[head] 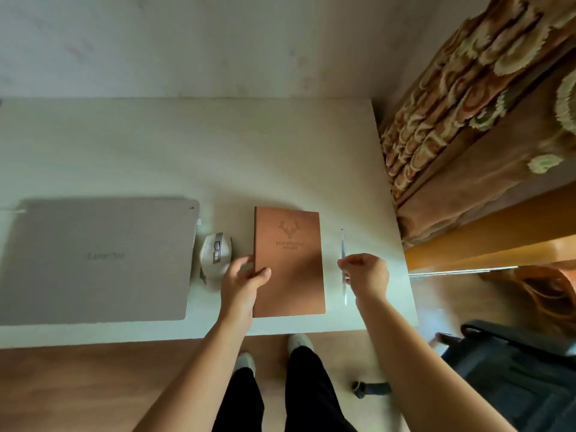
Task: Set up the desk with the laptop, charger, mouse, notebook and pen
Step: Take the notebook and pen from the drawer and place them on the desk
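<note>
A closed grey laptop [96, 260] lies at the left of the white desk [187, 157]. A white cable end [12, 209] meets its far left corner. A white mouse [215, 255] sits just right of the laptop. A brown notebook [288, 260] with a deer emblem lies closed right of the mouse. My left hand [241, 283] grips the notebook's left edge, thumb on the cover. A slim silvery pen [343, 263] lies on the desk right of the notebook. My right hand [366, 275] pinches the pen near its middle.
A bed with a patterned brown blanket [467, 120] and an orange wooden frame [486, 244] stands close to the desk's right edge. A dark chair [511, 369] stands at the lower right. My legs and shoes are below the desk's front edge. A wall rises behind the desk.
</note>
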